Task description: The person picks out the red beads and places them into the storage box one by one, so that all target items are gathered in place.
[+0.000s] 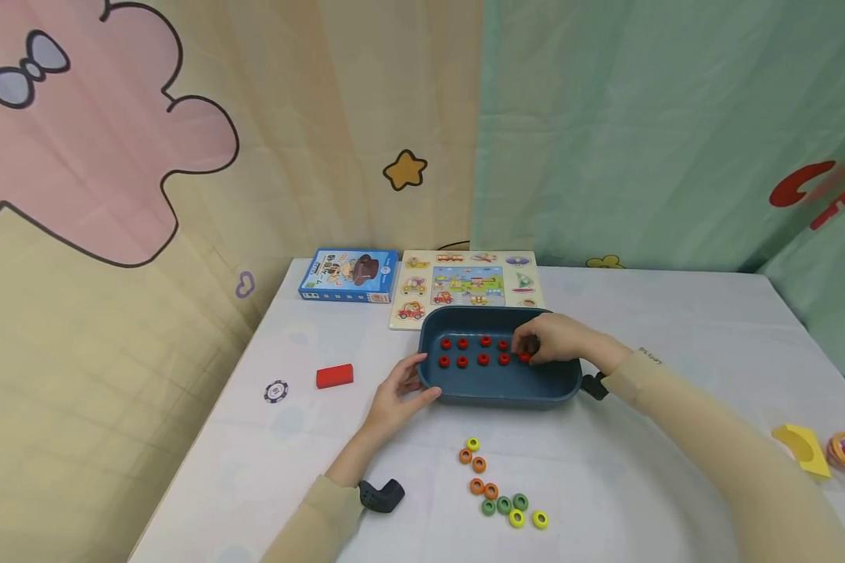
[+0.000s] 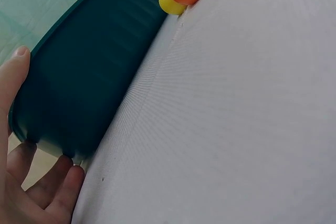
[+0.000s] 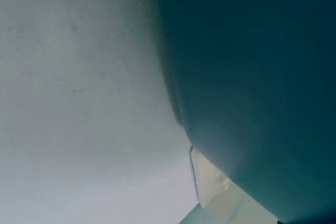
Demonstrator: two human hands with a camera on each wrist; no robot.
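Note:
A dark blue rectangular bin (image 1: 500, 391) stands on the white table, with several red ring beads (image 1: 483, 359) in two rows on its floor. My left hand (image 1: 394, 399) holds the bin's near left corner. In the left wrist view the thumb (image 2: 18, 69) lies at the rim and the fingertips press the outer wall. My right hand (image 1: 552, 340) reaches over the right side into the bin, its fingertips pinching a red bead (image 1: 524, 357) at the right end of the lower row. The right wrist view shows the bin's outer wall (image 3: 262, 87), with the hand out of sight.
Orange, green and yellow ring beads (image 1: 490, 491) lie scattered before the bin. Behind it are a picture puzzle board (image 1: 401, 301) and a blue box (image 1: 348, 275). A red block (image 1: 334, 376) and a chip (image 1: 276, 392) lie left; a yellow arch block (image 1: 806, 450) lies far right.

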